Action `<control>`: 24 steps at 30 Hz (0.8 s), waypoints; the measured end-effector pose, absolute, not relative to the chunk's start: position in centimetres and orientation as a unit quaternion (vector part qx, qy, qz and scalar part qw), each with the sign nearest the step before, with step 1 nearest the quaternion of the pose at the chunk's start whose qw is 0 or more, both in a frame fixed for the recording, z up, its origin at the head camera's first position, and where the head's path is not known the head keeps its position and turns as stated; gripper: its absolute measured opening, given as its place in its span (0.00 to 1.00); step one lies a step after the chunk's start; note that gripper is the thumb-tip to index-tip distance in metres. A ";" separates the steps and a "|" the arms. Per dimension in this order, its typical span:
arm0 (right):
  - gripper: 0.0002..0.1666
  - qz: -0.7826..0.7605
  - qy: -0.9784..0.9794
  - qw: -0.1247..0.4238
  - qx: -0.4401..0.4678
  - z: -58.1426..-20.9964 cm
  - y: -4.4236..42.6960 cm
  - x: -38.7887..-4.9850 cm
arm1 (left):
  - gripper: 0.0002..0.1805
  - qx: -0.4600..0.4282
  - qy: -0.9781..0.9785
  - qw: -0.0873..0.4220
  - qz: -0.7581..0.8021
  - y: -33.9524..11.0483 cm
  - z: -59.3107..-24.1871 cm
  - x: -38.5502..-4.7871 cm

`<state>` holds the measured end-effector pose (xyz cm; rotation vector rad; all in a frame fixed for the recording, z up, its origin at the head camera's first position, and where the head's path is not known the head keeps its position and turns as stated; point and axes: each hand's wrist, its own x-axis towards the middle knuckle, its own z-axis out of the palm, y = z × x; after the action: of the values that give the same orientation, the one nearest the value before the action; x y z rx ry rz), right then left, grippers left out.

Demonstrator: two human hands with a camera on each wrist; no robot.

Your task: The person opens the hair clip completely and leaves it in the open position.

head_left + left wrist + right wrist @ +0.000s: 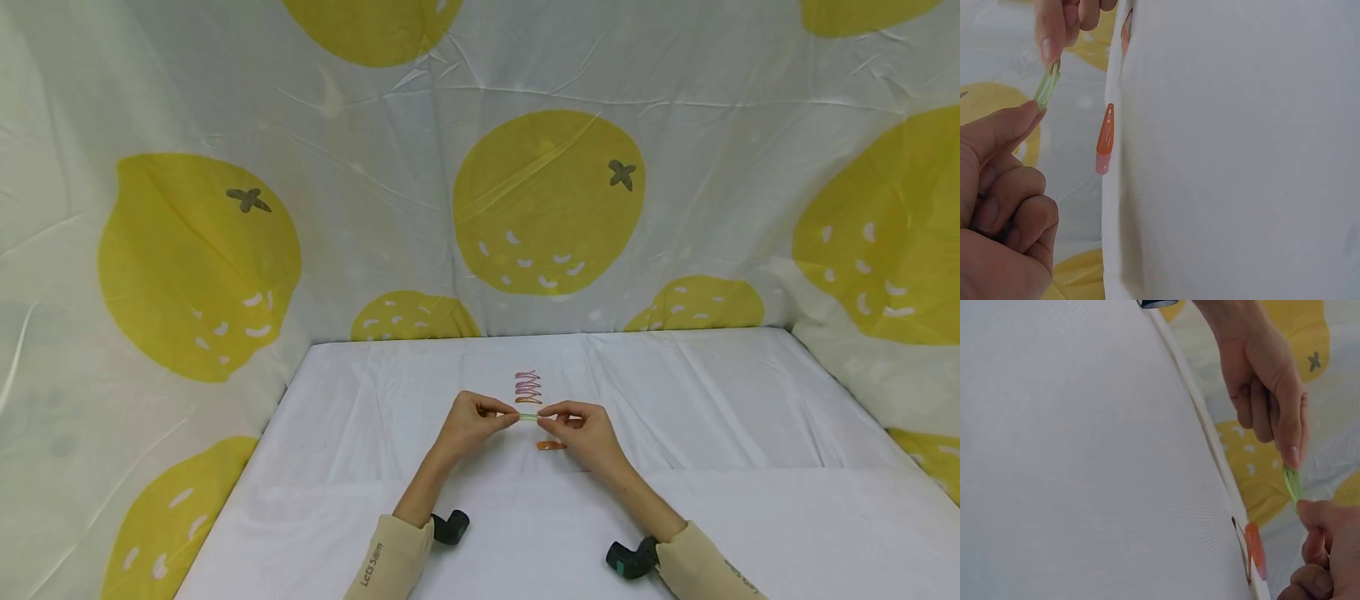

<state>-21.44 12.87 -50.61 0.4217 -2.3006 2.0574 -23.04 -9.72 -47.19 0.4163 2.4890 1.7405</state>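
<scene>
A light green snap hair clip is stretched between my two hands, lifted above the white table. My left hand pinches one end of it with thumb and index finger. The opposite end is pinched by my right hand. In the left wrist view the green clip shows thin strands with gaps between them. Beyond the hands, several pink and orange hair clips lie in a column. Another orange hair clip rests on the table, just below the right hand in the head view.
A white cloth with folds covers the table. Behind and at the sides hangs a curtain printed with yellow lemons. A black wrist camera sits by each sleeve, the left one and the right one.
</scene>
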 end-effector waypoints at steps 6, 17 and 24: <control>0.08 0.637 -0.760 0.025 0.122 -50.6 12.8 -21.4 | 0.04 0.137 0.807 0.040 0.573 -9.7 -47.3 -23.0; 0.09 0.630 -0.767 0.033 0.116 -50.7 12.8 -21.5 | 0.04 0.140 0.809 0.044 0.570 -9.7 -47.3 -23.0; 0.09 0.619 -0.777 0.035 0.110 -50.6 12.8 -21.6 | 0.05 0.138 0.812 0.046 0.566 -9.8 -47.5 -23.0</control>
<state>-21.56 12.80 -50.60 0.3382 -2.3880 1.9027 -23.03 -9.78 -47.45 0.4205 2.4784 1.7280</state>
